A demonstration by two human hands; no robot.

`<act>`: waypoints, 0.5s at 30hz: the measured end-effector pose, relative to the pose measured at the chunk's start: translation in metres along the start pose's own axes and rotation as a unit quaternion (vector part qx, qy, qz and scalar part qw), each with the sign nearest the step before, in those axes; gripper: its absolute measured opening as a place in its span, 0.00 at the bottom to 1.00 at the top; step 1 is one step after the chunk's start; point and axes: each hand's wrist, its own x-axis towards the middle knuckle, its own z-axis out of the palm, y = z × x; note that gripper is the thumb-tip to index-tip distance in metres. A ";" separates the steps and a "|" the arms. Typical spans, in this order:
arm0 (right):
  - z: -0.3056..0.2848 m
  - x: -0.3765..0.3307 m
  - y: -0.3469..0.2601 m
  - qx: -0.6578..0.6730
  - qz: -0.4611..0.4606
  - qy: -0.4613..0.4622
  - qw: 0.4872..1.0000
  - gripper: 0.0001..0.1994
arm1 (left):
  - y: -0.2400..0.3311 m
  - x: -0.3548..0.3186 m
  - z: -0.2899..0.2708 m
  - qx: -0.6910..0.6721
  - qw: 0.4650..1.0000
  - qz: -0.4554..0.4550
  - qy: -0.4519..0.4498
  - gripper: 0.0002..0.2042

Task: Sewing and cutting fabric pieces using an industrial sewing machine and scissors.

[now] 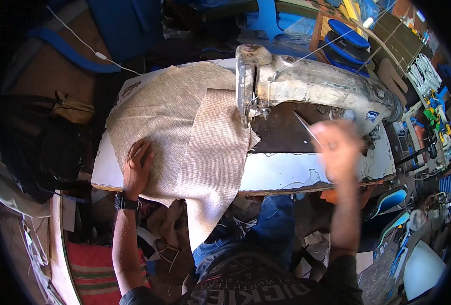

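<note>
My left hand [139, 165] lies flat, fingers extended, on the beige fabric [154, 112], which spreads left of the sewing machine [317, 79]. A ribbed beige piece [210, 147] lies over that fabric, its upper edge beside the sewing machine's needle end. On the near side of the sewing machine's arm, my blurred right hand [339, 147] is closed around a thin pointed tool [306, 127].

The sewing machine [307, 76] blocks the back, with passage beneath it.
</note>
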 end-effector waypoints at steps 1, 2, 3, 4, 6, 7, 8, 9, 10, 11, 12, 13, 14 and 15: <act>-0.029 0.019 0.032 -0.010 0.036 0.067 0.997 0.05 | 0.000 -0.001 0.001 0.008 1.000 0.009 0.007 0.19; -0.062 0.040 0.072 -0.150 0.137 0.082 0.976 0.12 | -0.001 -0.001 0.002 0.018 1.000 0.012 0.009 0.20; -0.093 0.063 0.118 -0.214 0.227 0.054 0.949 0.23 | -0.001 -0.002 0.002 0.027 0.999 0.019 0.013 0.20; -0.112 0.088 0.167 -0.321 0.219 0.035 0.921 0.29 | -0.001 -0.002 0.003 0.029 0.999 0.019 0.008 0.20; -0.134 0.111 0.257 -0.444 0.245 -0.033 0.861 0.29 | -0.001 -0.002 0.003 0.032 0.999 0.017 0.009 0.19; -0.141 0.115 0.295 -0.295 0.310 -0.099 0.898 0.29 | -0.001 -0.002 0.002 0.034 0.999 0.022 0.008 0.19; -0.144 0.116 0.327 -0.132 0.361 -0.150 0.911 0.29 | -0.001 -0.002 0.002 0.037 0.999 0.022 0.010 0.20; -0.149 0.111 0.350 -0.039 0.382 -0.193 0.903 0.29 | 0.000 -0.002 0.002 0.041 0.999 0.023 0.010 0.20; -0.151 0.106 0.367 -0.022 0.382 -0.203 0.901 0.29 | 0.000 -0.002 0.002 0.038 0.999 0.019 0.008 0.20; -0.153 0.096 0.376 -0.080 0.362 -0.206 0.906 0.28 | 0.001 -0.002 0.001 0.034 0.999 0.016 0.007 0.20; -0.151 0.086 0.380 -0.149 0.346 -0.165 0.912 0.28 | 0.001 -0.002 0.001 0.030 0.999 0.011 0.005 0.20; -0.146 0.067 0.379 -0.139 0.292 -0.081 0.943 0.29 | 0.001 -0.002 0.001 0.030 0.999 0.016 0.006 0.20; -0.138 0.035 0.372 -0.139 0.236 0.046 0.961 0.30 | 0.001 -0.001 0.002 0.028 0.999 0.017 0.006 0.20; -0.132 0.007 0.364 -0.121 0.144 0.162 0.969 0.31 | 0.000 -0.001 0.002 0.028 1.000 0.013 0.006 0.20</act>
